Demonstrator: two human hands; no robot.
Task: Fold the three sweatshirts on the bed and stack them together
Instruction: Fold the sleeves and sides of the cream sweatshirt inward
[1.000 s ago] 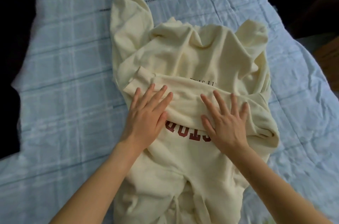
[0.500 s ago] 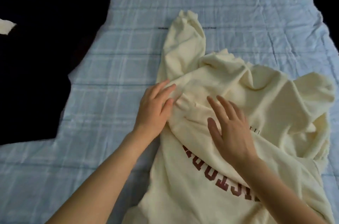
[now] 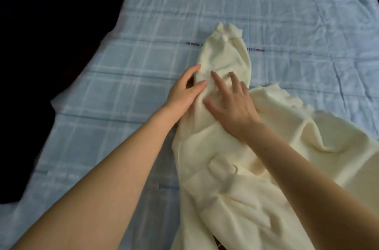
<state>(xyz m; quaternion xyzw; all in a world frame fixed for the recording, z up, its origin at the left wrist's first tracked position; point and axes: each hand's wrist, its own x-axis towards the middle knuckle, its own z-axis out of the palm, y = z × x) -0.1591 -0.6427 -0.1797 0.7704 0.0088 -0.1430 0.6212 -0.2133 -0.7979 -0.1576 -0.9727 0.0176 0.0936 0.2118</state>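
Note:
A cream sweatshirt [image 3: 256,178] lies crumpled on the right half of the bed, with one sleeve [image 3: 227,55] stretched away from me. My left hand [image 3: 183,91] touches the sleeve's left edge with straight fingers, thumb on top of the cloth. My right hand [image 3: 231,104] lies flat with spread fingers on the base of that sleeve, right beside the left hand. A dark sweatshirt [image 3: 51,44] is spread over the bed's left side, apart from both hands. I see no third sweatshirt.
The bed is covered by a light blue checked quilt [image 3: 143,44], bare between the dark and cream garments and beyond the sleeve's cuff. The quilt's far right edge [image 3: 367,3] drops into darkness.
Both hands have slid from the cream sweatshirt's chest up to its far sleeve. The red lettering is now out of sight, and more of the dark sweatshirt shows at left.

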